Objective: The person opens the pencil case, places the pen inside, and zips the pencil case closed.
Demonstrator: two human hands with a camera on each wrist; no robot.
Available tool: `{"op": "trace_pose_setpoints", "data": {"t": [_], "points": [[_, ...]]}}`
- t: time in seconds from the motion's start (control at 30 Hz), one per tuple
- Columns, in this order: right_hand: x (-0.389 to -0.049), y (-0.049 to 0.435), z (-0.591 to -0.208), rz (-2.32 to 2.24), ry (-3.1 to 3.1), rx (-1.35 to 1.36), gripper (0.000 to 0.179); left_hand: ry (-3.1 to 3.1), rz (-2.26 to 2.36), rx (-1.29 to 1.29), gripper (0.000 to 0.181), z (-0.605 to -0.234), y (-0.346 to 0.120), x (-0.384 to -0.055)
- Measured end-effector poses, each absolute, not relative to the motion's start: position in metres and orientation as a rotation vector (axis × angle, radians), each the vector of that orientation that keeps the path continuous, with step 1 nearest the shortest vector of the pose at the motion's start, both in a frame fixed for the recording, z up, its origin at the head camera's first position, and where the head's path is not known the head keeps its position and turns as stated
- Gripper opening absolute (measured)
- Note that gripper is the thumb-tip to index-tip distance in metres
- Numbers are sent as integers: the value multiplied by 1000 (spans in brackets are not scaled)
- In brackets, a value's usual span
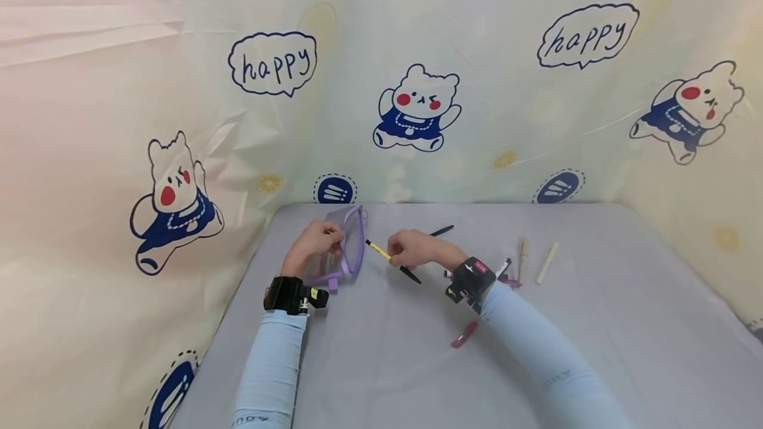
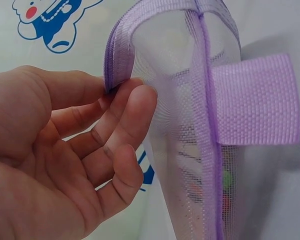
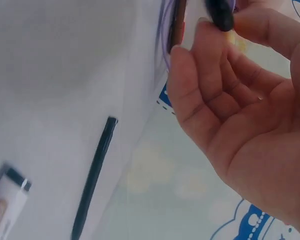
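Note:
My left hand (image 1: 322,238) pinches the zip edge of a see-through mesh pencil pouch (image 1: 360,247) with purple trim at the table's left. In the left wrist view, the thumb and fingertips grip the purple zip band (image 2: 121,55), and a purple fabric tab (image 2: 255,100) sticks out to the right. Blurred coloured things show through the mesh. Just right of the pouch, my right hand (image 1: 411,247) pinches a yellow-and-black pen (image 1: 378,249) above the table, one end slanting toward the pouch. Only a blurred black end of that pen (image 3: 220,15) appears in the right wrist view.
Behind the right hand lies a black pen (image 1: 443,230). Two pale pens (image 1: 547,263) lie farther right, near several partly hidden items beside the right wrist. A dark red object (image 1: 464,335) lies nearer the front. A printed cloth (image 1: 489,104) hangs behind the table.

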State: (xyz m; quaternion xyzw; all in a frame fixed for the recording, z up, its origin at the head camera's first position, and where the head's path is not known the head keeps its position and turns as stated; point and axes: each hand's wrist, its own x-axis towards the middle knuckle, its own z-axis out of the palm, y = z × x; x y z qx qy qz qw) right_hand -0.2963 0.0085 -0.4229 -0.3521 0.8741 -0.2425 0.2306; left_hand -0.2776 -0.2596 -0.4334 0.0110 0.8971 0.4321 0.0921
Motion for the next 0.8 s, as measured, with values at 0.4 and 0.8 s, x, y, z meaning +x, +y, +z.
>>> {"op": "trace_pose_setpoints", "data": {"t": [0.4,0.8], "points": [[-302,-5,-420,-933,2310,-813,23,2673,1270,12,27,-432,-259,-276],[-305,-11,-418,-1088,2293,-718,15,2650,1301,15,26,-428,-258,-273]]}}
